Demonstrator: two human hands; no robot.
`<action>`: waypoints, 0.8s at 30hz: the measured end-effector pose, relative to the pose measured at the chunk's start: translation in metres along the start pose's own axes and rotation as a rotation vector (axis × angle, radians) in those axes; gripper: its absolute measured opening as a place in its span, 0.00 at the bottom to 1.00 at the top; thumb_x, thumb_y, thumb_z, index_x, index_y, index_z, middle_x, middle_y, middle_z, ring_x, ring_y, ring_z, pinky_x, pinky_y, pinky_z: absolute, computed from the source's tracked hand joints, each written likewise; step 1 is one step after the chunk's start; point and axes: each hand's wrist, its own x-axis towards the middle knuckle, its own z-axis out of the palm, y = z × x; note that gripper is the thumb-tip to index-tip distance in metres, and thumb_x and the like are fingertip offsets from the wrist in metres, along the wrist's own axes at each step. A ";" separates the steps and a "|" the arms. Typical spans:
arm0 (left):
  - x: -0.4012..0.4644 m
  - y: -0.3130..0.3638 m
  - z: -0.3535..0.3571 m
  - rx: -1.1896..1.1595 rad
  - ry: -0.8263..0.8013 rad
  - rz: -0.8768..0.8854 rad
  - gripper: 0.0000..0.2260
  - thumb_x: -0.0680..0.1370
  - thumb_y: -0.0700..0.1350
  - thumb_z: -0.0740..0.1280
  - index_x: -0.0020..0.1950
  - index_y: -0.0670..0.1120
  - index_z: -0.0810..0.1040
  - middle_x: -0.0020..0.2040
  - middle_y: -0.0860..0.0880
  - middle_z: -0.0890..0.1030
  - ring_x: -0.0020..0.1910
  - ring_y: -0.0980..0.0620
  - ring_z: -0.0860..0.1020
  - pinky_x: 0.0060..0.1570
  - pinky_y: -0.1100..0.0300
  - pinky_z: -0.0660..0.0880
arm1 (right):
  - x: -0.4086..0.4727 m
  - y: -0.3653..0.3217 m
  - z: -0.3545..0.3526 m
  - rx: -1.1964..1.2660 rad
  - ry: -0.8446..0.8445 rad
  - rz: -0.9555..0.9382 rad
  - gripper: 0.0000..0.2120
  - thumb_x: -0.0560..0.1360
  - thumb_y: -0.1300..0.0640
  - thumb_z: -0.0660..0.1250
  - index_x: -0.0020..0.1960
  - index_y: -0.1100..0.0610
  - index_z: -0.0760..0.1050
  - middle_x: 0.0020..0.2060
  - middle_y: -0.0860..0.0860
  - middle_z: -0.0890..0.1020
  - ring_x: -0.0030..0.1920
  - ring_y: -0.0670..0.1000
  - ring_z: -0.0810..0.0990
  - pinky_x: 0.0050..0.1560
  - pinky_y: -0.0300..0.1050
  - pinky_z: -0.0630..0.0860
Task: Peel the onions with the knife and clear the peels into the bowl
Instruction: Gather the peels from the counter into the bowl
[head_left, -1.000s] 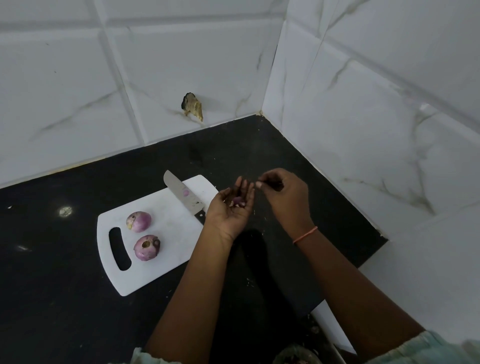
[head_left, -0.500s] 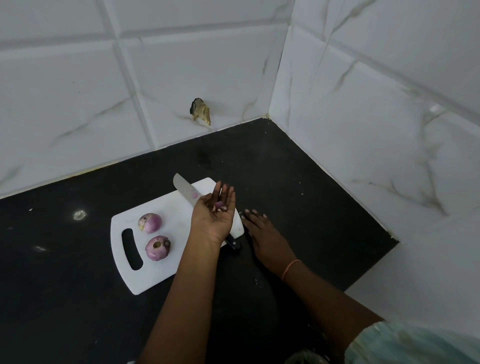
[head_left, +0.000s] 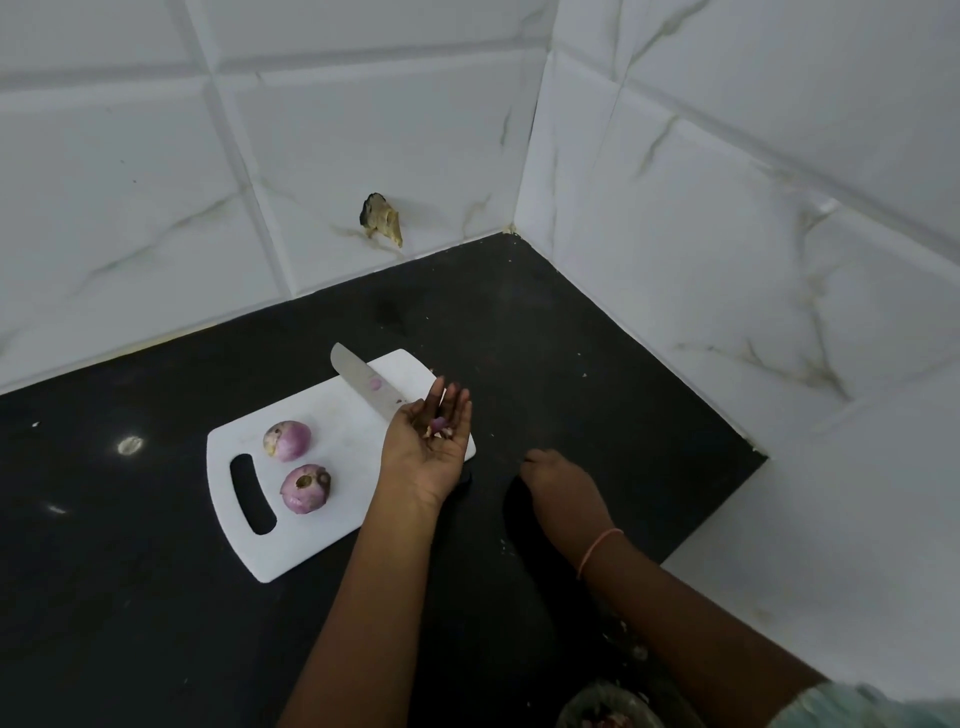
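Observation:
Two peeled purple onions (head_left: 287, 440) (head_left: 305, 488) lie on a white cutting board (head_left: 322, 525) on the black counter. A knife (head_left: 363, 382) rests across the board's far right corner, a bit of peel on its blade; its handle is hidden behind my left hand. My left hand (head_left: 428, 449) hovers palm up over the board's right edge, fingers nearly straight, cupping small onion peels (head_left: 437, 427). My right hand (head_left: 563, 488) is down on the counter to the right of the board, fingers curled with their tips on the surface. The bowl (head_left: 605, 709) with peels shows at the bottom edge.
White marble-look tiled walls close the corner behind and to the right. A chipped hole (head_left: 382, 224) marks the back wall. Small peel flecks (head_left: 631, 649) lie on the counter near my right forearm. A white ledge (head_left: 831, 545) borders the counter at right.
My right hand dropped from beside my left palm to the counter, then shifted right with fingers curled. My left hand stayed palm up holding the peels. Onions and knife are still.

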 end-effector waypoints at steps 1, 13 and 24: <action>-0.001 -0.003 -0.002 0.013 0.005 -0.002 0.15 0.82 0.41 0.57 0.51 0.35 0.82 0.47 0.37 0.84 0.54 0.41 0.81 0.60 0.49 0.78 | 0.003 0.000 -0.003 0.005 0.017 -0.009 0.09 0.79 0.62 0.59 0.55 0.59 0.76 0.55 0.55 0.76 0.55 0.54 0.76 0.53 0.47 0.74; -0.018 -0.014 -0.029 0.029 0.041 -0.002 0.15 0.83 0.41 0.57 0.53 0.34 0.81 0.42 0.37 0.85 0.51 0.42 0.82 0.62 0.49 0.77 | 0.014 -0.006 -0.007 -0.049 0.045 -0.023 0.08 0.80 0.62 0.59 0.54 0.61 0.76 0.54 0.56 0.76 0.54 0.56 0.76 0.53 0.51 0.77; -0.030 -0.032 -0.046 0.128 0.067 0.021 0.15 0.82 0.40 0.58 0.54 0.33 0.81 0.43 0.37 0.84 0.52 0.41 0.81 0.59 0.49 0.77 | -0.005 0.004 0.017 0.123 0.112 0.013 0.14 0.77 0.65 0.59 0.61 0.60 0.70 0.58 0.57 0.73 0.56 0.56 0.69 0.56 0.47 0.70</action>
